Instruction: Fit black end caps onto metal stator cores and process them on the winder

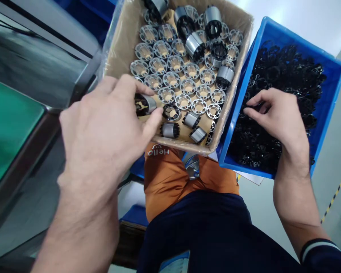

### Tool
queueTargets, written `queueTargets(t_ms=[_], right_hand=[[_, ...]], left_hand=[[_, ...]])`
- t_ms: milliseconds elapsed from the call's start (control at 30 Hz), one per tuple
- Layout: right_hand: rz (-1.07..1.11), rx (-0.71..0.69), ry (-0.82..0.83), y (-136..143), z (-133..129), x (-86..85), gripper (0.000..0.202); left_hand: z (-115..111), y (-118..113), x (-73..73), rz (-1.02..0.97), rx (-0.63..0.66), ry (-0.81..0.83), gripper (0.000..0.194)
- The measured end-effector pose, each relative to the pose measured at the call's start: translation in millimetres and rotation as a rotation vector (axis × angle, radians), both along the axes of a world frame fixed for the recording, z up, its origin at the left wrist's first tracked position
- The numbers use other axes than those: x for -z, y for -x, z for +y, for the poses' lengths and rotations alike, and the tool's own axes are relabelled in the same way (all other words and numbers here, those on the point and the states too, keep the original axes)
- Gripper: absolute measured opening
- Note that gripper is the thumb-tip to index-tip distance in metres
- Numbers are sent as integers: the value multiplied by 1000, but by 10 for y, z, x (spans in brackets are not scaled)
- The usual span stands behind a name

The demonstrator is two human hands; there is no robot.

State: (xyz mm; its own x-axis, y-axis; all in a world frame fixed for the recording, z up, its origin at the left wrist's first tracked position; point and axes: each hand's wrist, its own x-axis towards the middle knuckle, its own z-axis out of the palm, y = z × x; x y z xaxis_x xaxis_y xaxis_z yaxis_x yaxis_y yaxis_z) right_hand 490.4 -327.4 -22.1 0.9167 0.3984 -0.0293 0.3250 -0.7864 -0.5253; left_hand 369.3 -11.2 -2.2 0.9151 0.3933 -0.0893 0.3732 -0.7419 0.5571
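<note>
Two bare hands in view, one at each container. L hand (102, 125): thumb + fingers closed around a metal core w/ blk end (149, 103), at near left corner of the cardboard box (118, 49). R hand (285, 117): over left part of the blue bin (331, 91), thumb + forefinger tips close together; can't tell if a part is pinched betw. them.

Box: rows of upright metal rings (175, 63), open ends up; film over the rim. Far side: several cores w/ blk ends (193, 44) on top of rows, some tilted. Near side: 3 cores lying on their sides (170, 130), just beside 1 upright core w/ blk insert (172, 112).

Bin: just right of box, holds a heap of loose blk parts (287, 76). Far left: green surface (14, 121). Near: orange trousers (165, 182), dark shirt (204, 227).
</note>
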Motion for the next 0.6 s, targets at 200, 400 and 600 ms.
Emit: queueTargets(t_ms=[200, 400, 600], right_hand=[[132, -120, 436, 178, 70, 20, 25], [-11, -272, 621, 423, 34, 12, 16], [-96, -115, 307, 541, -211, -107, 22]], left_hand=[[96, 99, 81, -127, 79, 4, 99], [-23, 226, 475, -412, 51, 777, 53], [-226, 356, 422, -402, -123, 1312, 38]])
